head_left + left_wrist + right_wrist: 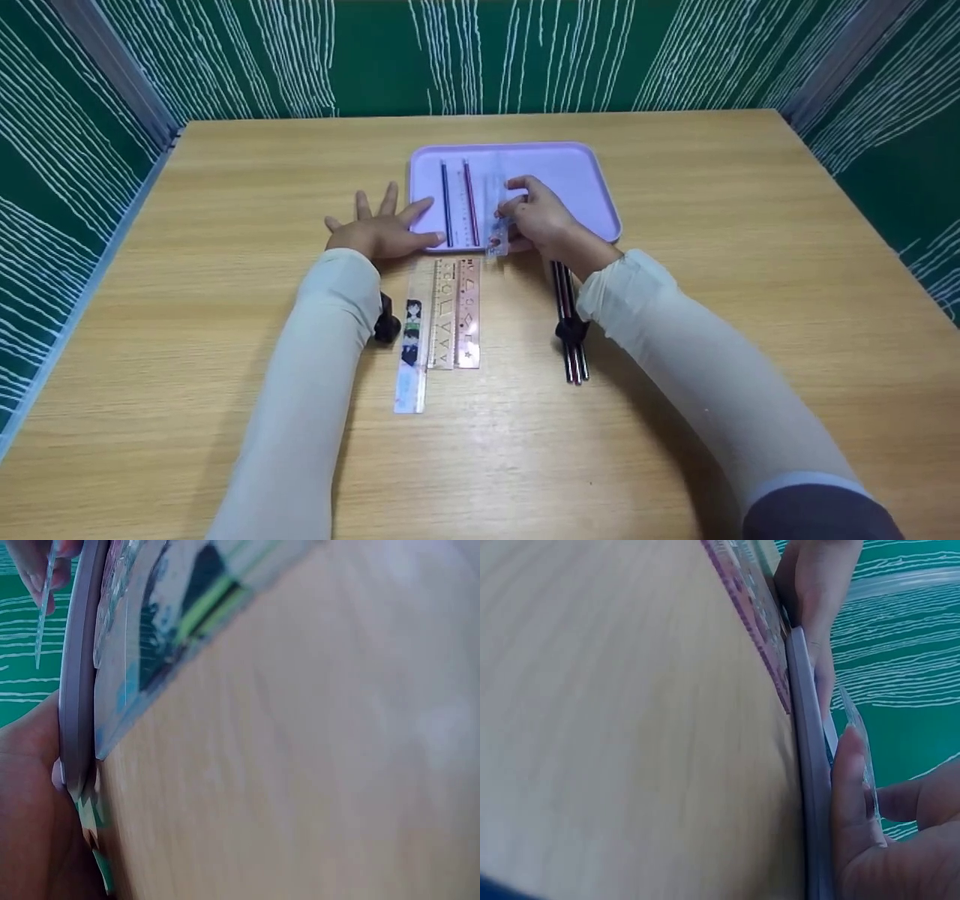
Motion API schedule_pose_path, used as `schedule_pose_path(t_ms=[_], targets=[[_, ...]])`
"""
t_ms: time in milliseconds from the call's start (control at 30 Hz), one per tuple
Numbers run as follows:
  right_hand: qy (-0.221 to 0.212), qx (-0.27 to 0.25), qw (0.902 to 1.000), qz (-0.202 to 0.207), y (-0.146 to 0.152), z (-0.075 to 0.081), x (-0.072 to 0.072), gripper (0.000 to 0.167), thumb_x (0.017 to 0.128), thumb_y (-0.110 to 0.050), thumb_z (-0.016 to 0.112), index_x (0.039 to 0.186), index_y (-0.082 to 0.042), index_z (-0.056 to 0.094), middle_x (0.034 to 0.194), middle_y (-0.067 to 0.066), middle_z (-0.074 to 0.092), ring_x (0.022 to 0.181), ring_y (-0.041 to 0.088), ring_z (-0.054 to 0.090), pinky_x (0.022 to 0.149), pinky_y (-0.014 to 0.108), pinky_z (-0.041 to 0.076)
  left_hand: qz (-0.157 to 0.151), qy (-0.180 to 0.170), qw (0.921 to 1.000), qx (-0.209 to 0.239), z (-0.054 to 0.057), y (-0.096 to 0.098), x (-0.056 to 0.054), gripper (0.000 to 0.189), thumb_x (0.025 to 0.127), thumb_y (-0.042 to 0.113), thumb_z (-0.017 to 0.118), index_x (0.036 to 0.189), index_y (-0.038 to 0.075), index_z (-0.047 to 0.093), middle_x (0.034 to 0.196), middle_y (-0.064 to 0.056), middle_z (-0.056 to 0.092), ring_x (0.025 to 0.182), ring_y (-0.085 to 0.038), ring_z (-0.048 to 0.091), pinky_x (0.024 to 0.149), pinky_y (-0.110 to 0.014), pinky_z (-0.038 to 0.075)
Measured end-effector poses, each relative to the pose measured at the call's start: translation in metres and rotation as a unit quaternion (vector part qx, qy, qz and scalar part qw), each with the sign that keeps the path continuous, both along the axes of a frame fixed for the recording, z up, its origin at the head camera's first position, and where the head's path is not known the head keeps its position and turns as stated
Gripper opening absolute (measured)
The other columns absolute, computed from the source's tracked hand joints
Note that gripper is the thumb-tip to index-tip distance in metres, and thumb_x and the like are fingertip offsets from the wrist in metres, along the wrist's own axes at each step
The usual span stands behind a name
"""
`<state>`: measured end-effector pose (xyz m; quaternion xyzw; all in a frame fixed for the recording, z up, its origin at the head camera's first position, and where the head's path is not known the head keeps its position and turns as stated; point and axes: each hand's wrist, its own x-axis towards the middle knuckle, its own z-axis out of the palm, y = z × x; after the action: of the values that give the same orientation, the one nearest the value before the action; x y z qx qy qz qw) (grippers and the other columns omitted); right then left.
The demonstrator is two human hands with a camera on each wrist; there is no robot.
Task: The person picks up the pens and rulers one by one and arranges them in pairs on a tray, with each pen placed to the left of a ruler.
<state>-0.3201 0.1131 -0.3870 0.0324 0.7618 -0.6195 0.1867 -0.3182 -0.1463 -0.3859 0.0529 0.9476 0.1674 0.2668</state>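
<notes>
With fingers spread, my left hand (pixel 379 231) rests at the left edge of the purple tray (pixel 551 161), its thumb on the near rim. In the tray lie a dark blue pencil (pixel 447 202), a faint clear ruler (pixel 461 214) and a red pencil (pixel 470 202). My right hand (pixel 541 216) pinches a clear ruler (pixel 495 225) over the tray, right of the red pencil. The right wrist view shows this ruler (pixel 859 720) tilted off the tray, between thumb and fingers.
Before the tray lie a ruler with a cartoon figure (pixel 410 360), a yellow stencil ruler (pixel 442 322) and a pink stencil ruler (pixel 468 322), side by side. Several dark pencils (pixel 576 364) lie under my right wrist. Green walls with white lines stand behind the wooden table (pixel 247 172).
</notes>
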Motion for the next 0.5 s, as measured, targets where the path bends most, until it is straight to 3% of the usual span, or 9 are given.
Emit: schedule_pose_path(t_ms=[233, 333, 500], targets=[[0.015, 0.001, 0.9995, -0.026, -0.002, -0.006, -0.010, 0.049, 0.104, -0.007, 0.047, 0.150, -0.014, 0.034, 0.111, 0.006, 0.058, 0.072, 0.019, 0.063, 0.059, 0.030, 0.060, 0.004, -0.005, 1.0000, -0.004, -0.001, -0.001, -0.001, 0.090, 0.083, 0.089, 0.042, 0.157, 0.058, 0.000, 0.169, 0.004, -0.029, 0.149, -0.043, -0.036, 0.104, -0.084, -0.022], [0.038, 0.037, 0.9976, -0.045, -0.001, -0.007, -0.015, 0.048, 0.105, -0.007, 0.046, 0.151, -0.014, 0.035, 0.109, 0.005, 0.059, 0.073, 0.017, 0.061, 0.059, 0.029, 0.058, 0.003, -0.005, 1.0000, -0.002, 0.000, 0.000, -0.001, 0.090, 0.083, 0.089, 0.042, 0.157, 0.059, 0.000, 0.169, 0.004, -0.028, 0.149, -0.043, -0.036, 0.104, -0.084, -0.022], [0.085, 0.112, 0.9876, -0.070, -0.005, 0.000, -0.021, 0.047, 0.108, -0.013, 0.046, 0.153, -0.018, 0.035, 0.112, 0.001, 0.061, 0.090, 0.014, 0.057, 0.072, 0.026, 0.052, 0.002, -0.004, 1.0000, -0.001, 0.001, 0.000, -0.002, 0.089, 0.084, 0.089, 0.042, 0.156, 0.060, 0.000, 0.169, 0.004, -0.028, 0.149, -0.043, -0.036, 0.104, -0.084, -0.022]])
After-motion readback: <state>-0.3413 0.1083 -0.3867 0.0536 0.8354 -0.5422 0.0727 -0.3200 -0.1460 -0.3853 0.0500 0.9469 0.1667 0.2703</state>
